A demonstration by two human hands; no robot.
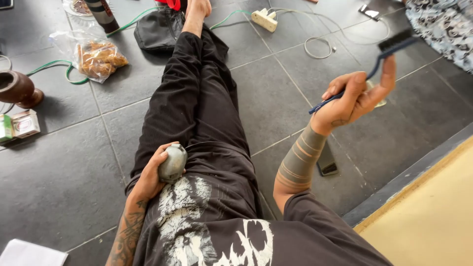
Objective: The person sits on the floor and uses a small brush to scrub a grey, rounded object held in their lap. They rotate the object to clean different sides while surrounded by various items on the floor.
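Left hand (150, 175) grips a grey stone (173, 162); right hand (352, 96) raises a blue brush (389, 47).

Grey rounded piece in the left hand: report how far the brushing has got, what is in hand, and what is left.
Done: hard to judge; the grey rounded piece shows a dull, even surface, with no clear brushed patch.
In hand: the left hand grips the piece against the lap; the right hand holds a blue-handled brush raised, clear of it.
Left: brush and piece are apart, so any brushing is not under way now.
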